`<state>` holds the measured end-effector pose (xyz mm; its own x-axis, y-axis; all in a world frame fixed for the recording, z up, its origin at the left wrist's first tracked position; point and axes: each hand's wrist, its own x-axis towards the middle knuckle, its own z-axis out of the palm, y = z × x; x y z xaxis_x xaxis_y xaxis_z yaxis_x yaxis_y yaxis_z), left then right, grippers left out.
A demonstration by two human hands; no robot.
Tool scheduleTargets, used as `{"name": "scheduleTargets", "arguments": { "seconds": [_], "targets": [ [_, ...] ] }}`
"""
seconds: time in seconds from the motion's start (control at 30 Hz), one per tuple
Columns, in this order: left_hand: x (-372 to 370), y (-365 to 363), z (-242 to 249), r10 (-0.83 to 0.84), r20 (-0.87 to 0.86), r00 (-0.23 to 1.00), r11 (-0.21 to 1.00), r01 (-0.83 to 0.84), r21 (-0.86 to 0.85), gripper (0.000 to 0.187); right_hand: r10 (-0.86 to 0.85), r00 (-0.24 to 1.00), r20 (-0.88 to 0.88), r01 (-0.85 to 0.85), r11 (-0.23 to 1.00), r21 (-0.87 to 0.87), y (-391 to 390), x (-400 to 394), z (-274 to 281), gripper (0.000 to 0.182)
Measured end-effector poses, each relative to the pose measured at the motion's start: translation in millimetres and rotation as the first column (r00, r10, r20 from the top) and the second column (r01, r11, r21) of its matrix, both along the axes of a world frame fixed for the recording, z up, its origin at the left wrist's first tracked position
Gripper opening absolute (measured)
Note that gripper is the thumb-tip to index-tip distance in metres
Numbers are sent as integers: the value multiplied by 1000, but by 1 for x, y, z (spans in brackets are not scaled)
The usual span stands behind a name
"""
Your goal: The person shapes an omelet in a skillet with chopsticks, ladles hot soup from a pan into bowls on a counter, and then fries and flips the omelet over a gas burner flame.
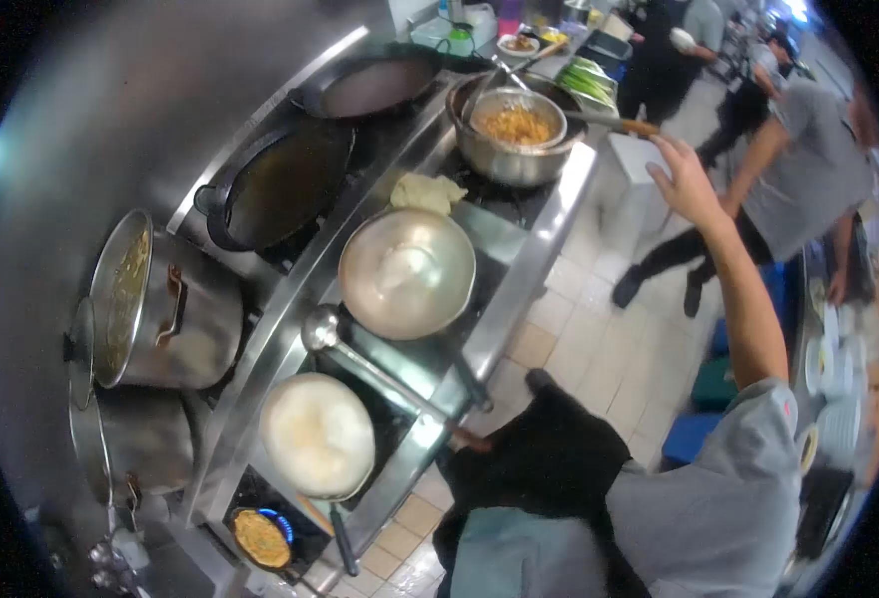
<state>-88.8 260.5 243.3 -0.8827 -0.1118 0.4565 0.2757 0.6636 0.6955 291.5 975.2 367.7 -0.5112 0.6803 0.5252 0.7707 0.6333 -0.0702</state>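
Observation:
Reaching out from the right, my right hand [687, 184] has its fingers stretched and its thumb apart. Its fingertips are at the end of a wooden handle [639, 128], and contact is hard to make out. That handle extends from a large metal pan [509, 164] at the top of the stove. In the pan sits a metal strainer or bowl with orange-brown food [515, 125], with utensils leaning across it. My left hand does not show. Nearer my body, a long ladle [379, 374] lies across the steel counter between an empty wok [407, 274] and a pale round pan [318, 436].
Two dark woks [285, 189] [384, 85] and large steel pots [195, 309] line the back. A small pan with a yellowish pancake [262, 538] sits over a blue flame. A co-worker in grey [808, 169] stands at the right, near stacked plates [838, 424].

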Motion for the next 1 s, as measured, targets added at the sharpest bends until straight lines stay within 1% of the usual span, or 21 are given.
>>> {"name": "scheduleTargets", "arguments": {
  "seconds": [0.03,0.1,0.13,0.17,0.2,0.27,0.3,0.33,0.37,0.43,0.47,0.53,0.57,0.63,0.67,0.7,0.77,0.83,0.87,0.97,1.0],
  "targets": [
    [21,17,-3,22,12,1000,1000,-22,-20,61,-19,1000,22,17,996,89,50,18,-12,45],
    [64,50,-14,38,90,995,997,-31,-75,59,-87,995,-40,82,990,-111,129,44,-20,49],
    [85,65,-21,34,149,988,996,-20,-90,59,-146,987,-68,138,984,-115,160,55,-30,55],
    [104,79,-32,28,214,976,995,-6,-104,58,-168,978,-122,132,958,-254,189,64,-36,60],
    [123,90,-42,18,290,957,994,15,-109,57,-148,980,-136,101,948,-303,220,77,-54,62],
    [154,109,-62,-3,454,891,989,68,-128,56,-113,983,-143,54,929,-366,239,79,-64,64],
    [167,115,-71,-11,529,848,988,91,-125,55,-188,962,-197,-2,719,-695,216,69,-47,64],
    [177,121,-80,-18,594,804,986,112,-121,54,-278,936,-215,-88,408,-909,199,59,-33,64],
    [188,124,-89,-26,650,760,986,128,-110,54,-267,937,-224,-101,408,-908,190,54,-32,64],
    [202,128,-104,-26,741,671,983,152,-102,52,-414,828,-378,-281,277,-919,177,50,-29,63],
    [209,128,-111,-28,778,628,983,158,-93,52,-408,830,-379,-282,278,-918,171,47,-24,63],
    [218,131,-122,-22,834,551,982,169,-86,50,-425,834,-352,-386,6,-922,170,41,-12,60],
    [221,131,-128,-18,857,515,982,171,-83,50,-418,836,-356,-387,11,-922,178,39,-12,60],
    [228,129,-136,-10,887,462,981,176,-81,48,-360,873,-329,-407,-166,-898,192,29,-16,53],
    [231,129,-139,-5,899,438,981,176,-81,47,-401,861,-314,-422,-216,-881,196,24,-17,43],
    [234,128,-141,-5,908,418,980,185,-79,47,-397,862,-314,-422,-220,-879,200,15,-28,43],
    [240,128,-147,-8,922,388,978,197,-75,45,-460,803,-380,-481,-122,-868,207,-2,-60,32],
    [244,126,-151,-18,930,368,974,218,-67,44,-540,756,-369,-489,-92,-868,184,-17,-60,21],
    [245,126,-153,-23,932,361,973,223,-62,43,-519,765,-380,-470,-48,-881,178,-17,-60,15],
    [250,116,-159,-34,943,330,968,244,-51,41,-518,734,-439,-539,-52,-841,162,-5,-48,16],
    [253,111,-162,-36,947,320,967,249,-48,41,-526,739,-422,-506,-17,-863,152,-3,-39,17]
  ]
}}
